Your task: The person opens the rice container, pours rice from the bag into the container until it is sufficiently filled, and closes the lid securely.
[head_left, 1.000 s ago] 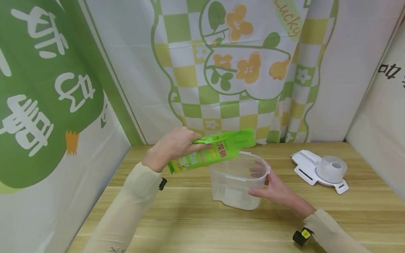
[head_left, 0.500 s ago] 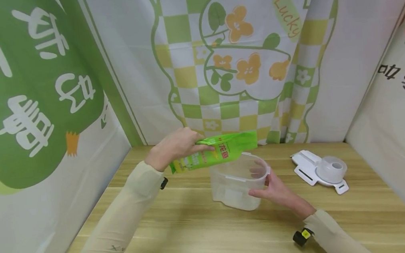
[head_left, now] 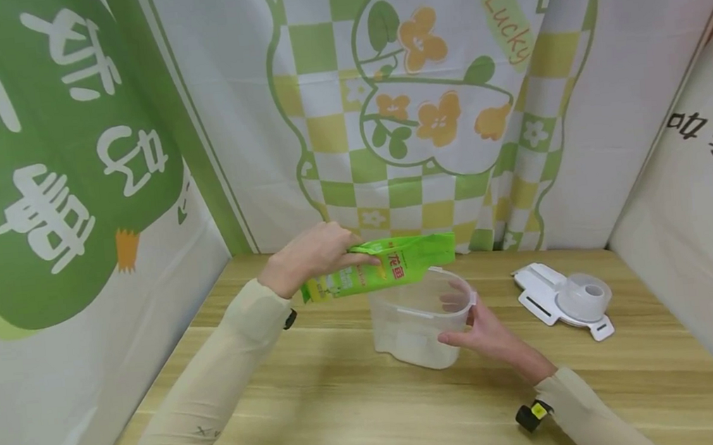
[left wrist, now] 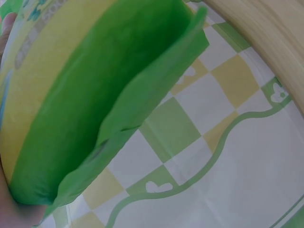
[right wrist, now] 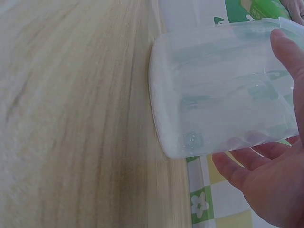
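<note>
My left hand [head_left: 314, 253] grips a green and yellow printed bag [head_left: 361, 277] from above. The bag lies nearly level, with its right end over the rim of a clear plastic container [head_left: 414, 341]. In the left wrist view the folded green end of the bag [left wrist: 104, 90] fills much of the picture. My right hand [head_left: 490, 338] holds the container's right side, thumb in front and fingers behind. The right wrist view shows the container standing on the table with a whitish layer [right wrist: 161, 99] along its bottom. What the layer is made of cannot be told.
A white lid [head_left: 541, 295] with a clear cup [head_left: 584, 298] on it lies on the wooden table [head_left: 322, 409], right of the container. Printed curtains [head_left: 334, 111] stand behind the table and on both sides.
My left hand and the bag have shifted slightly to the right, and the bag's right end is a little lower. The right hand and the container stay in place.
</note>
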### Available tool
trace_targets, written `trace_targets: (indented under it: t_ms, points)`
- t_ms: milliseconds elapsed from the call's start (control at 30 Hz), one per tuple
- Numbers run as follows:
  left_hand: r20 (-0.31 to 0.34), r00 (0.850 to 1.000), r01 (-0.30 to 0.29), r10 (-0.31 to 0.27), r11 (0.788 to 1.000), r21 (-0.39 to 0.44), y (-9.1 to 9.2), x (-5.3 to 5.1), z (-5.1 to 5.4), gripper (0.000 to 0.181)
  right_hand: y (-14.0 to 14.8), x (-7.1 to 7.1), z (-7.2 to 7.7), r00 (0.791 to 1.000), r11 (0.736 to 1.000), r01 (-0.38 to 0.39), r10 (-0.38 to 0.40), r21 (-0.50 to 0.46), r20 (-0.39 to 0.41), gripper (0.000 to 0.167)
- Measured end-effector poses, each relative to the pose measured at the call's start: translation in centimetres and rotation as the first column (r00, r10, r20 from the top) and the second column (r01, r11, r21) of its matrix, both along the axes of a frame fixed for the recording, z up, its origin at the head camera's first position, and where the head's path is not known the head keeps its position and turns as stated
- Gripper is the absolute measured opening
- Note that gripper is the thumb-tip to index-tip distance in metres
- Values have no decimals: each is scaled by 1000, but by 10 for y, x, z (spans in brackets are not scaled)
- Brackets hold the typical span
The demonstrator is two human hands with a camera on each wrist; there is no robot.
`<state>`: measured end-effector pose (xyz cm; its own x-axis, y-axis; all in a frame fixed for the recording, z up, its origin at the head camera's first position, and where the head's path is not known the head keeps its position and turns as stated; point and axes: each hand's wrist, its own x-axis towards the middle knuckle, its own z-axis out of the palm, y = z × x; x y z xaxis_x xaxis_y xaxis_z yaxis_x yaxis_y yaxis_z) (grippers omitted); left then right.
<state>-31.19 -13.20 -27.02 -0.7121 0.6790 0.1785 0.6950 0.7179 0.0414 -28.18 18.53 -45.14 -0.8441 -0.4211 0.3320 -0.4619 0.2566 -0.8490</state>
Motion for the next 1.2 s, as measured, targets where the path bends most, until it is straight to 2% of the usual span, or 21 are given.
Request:
trace_targets:
  t_ms: [233, 500, 767, 1200]
  points:
    - [13, 1000, 0, 0, 1000, -9, 2, 1, 5, 42, 0, 0, 1, 1000, 1000, -1, 1, 5, 1, 95]
    - [26, 999, -39, 39, 999, -14, 6, 4, 9, 47, -2, 1, 4, 1000, 1000, 16, -16, 1, -17, 95]
    - [39, 998, -42, 44, 998, -49, 7, 6, 4, 46, -2, 5, 2, 999, 1000, 21, -22, 16, 28, 96]
    - [73, 996, -41, 45, 998, -54, 11, 3, 4, 46, -1, 3, 1, 1000, 1000, 15, -16, 11, 17, 95]
